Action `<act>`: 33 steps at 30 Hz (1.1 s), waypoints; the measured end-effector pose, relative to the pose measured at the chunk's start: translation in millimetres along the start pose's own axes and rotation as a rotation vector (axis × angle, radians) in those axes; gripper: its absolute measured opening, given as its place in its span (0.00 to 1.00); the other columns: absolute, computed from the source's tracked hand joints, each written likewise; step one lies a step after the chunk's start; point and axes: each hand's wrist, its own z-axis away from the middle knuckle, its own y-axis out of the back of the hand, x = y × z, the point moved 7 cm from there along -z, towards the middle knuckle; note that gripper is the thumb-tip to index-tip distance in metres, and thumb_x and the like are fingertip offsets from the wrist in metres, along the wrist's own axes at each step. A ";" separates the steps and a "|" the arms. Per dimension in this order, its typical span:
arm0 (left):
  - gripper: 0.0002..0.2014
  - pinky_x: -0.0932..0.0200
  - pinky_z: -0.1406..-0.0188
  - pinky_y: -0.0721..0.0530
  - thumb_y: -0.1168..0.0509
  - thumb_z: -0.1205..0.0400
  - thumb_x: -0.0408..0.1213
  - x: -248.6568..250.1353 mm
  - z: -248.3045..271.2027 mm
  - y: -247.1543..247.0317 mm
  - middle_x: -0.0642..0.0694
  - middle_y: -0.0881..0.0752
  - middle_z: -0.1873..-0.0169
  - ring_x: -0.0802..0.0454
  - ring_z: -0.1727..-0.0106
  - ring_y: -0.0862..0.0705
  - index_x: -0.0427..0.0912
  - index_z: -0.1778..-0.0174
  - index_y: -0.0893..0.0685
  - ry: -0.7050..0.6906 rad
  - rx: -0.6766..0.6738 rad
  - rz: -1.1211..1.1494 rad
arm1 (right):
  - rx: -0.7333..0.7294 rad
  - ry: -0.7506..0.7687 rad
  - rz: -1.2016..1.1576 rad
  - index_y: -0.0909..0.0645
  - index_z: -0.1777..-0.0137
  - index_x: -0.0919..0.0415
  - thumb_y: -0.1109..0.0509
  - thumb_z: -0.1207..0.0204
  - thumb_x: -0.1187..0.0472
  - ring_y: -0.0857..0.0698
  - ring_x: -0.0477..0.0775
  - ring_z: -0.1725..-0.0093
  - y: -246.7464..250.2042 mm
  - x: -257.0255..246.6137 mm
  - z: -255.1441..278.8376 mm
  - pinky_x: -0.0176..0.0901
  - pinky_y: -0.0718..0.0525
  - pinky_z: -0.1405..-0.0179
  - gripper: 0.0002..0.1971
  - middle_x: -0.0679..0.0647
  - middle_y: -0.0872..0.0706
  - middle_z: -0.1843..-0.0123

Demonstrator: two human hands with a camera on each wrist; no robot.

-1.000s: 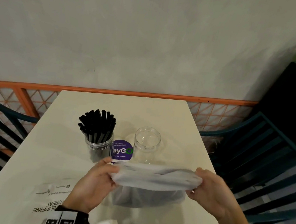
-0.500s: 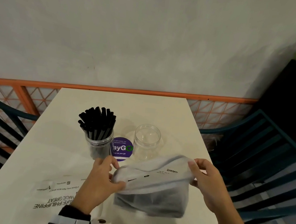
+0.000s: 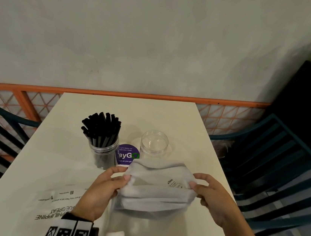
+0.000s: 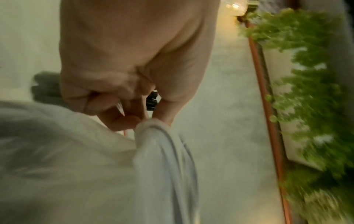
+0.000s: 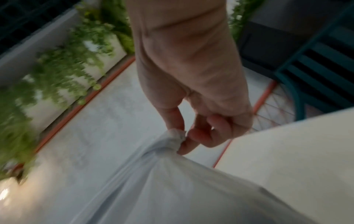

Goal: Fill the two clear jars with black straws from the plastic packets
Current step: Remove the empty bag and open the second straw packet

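My left hand (image 3: 101,190) pinches the left top corner of the plastic packet (image 3: 155,195), just in front of the empty jar (image 3: 154,144); my right hand (image 3: 217,201) pinches the right corner. The film looks thin, limp and slippery, so I judge the bunched corners the surest hold.

Black straws (image 3: 101,128) in a clear jar (image 3: 103,153); translucent white packet (image 3: 156,189) with black print; purple round sticker (image 3: 127,154); cream desk (image 3: 46,162); orange lattice railing (image 3: 228,115); teal slatted chair (image 3: 275,163).
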 end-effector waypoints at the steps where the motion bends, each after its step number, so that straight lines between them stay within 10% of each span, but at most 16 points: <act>1: 0.08 0.58 0.58 0.22 0.35 0.23 0.31 -4.9 -2.2 1.3 0.42 0.13 0.61 0.49 0.60 0.18 0.40 0.48 0.19 0.048 -0.035 0.058 | -0.048 -0.071 -0.150 0.22 0.51 0.58 0.29 0.26 0.65 0.24 0.51 0.68 -1.6 6.0 -1.6 0.36 0.31 0.73 0.06 0.56 0.15 0.63; 5: 0.07 0.63 0.81 0.31 0.31 0.34 0.31 -18.5 -5.5 9.7 0.47 0.23 0.74 0.54 0.77 0.29 0.40 0.64 0.23 0.243 -0.109 0.382 | -0.234 -0.270 -0.695 0.21 0.71 0.61 0.12 0.58 0.69 0.29 0.48 0.79 -8.9 12.8 2.9 0.37 0.31 0.83 0.21 0.53 0.21 0.76; 11: 0.10 0.66 0.84 0.28 0.28 0.31 0.38 -7.2 2.2 -0.3 0.44 0.16 0.72 0.56 0.79 0.23 0.36 0.60 0.17 0.159 -0.170 0.361 | -0.140 -0.270 -0.599 0.26 0.67 0.63 0.36 0.27 0.66 0.32 0.49 0.76 -6.6 21.7 -3.5 0.37 0.31 0.80 0.08 0.53 0.25 0.76; 19: 0.23 0.63 0.65 0.25 0.31 0.29 0.22 -6.1 -2.7 12.1 0.40 0.19 0.53 0.50 0.55 0.20 0.43 0.41 0.26 -0.077 0.165 -0.273 | -0.079 0.004 0.017 0.24 0.42 0.55 0.31 0.30 0.69 0.24 0.53 0.57 -5.2 13.0 1.6 0.41 0.28 0.59 0.18 0.56 0.18 0.52; 23: 0.15 0.58 0.64 0.24 0.31 0.27 0.30 -6.8 -6.3 30.3 0.40 0.20 0.53 0.47 0.57 0.21 0.39 0.46 0.23 -0.108 0.397 -0.353 | 0.050 0.083 0.145 0.16 0.49 0.56 0.36 0.22 0.68 0.20 0.50 0.56 -6.0 5.8 2.8 0.39 0.21 0.62 0.10 0.53 0.15 0.53; 27: 0.04 0.43 0.47 0.16 0.31 0.27 0.34 -14.5 -11.9 30.2 0.38 0.14 0.57 0.41 0.54 0.18 0.41 0.59 0.18 -0.100 0.384 -0.320 | 0.120 0.193 0.248 0.12 0.53 0.50 0.34 0.25 0.69 0.15 0.54 0.54 -14.0 -0.6 3.8 0.46 0.14 0.53 0.13 0.48 0.11 0.56; 33: 0.10 0.61 0.63 0.22 0.26 0.29 0.36 -9.7 -9.2 12.2 0.45 0.13 0.61 0.48 0.57 0.16 0.39 0.58 0.18 -0.170 0.325 -0.428 | 0.157 0.167 0.193 0.17 0.49 0.52 0.26 0.29 0.66 0.12 0.56 0.55 -18.5 9.2 -2.9 0.49 0.12 0.50 0.12 0.57 0.11 0.57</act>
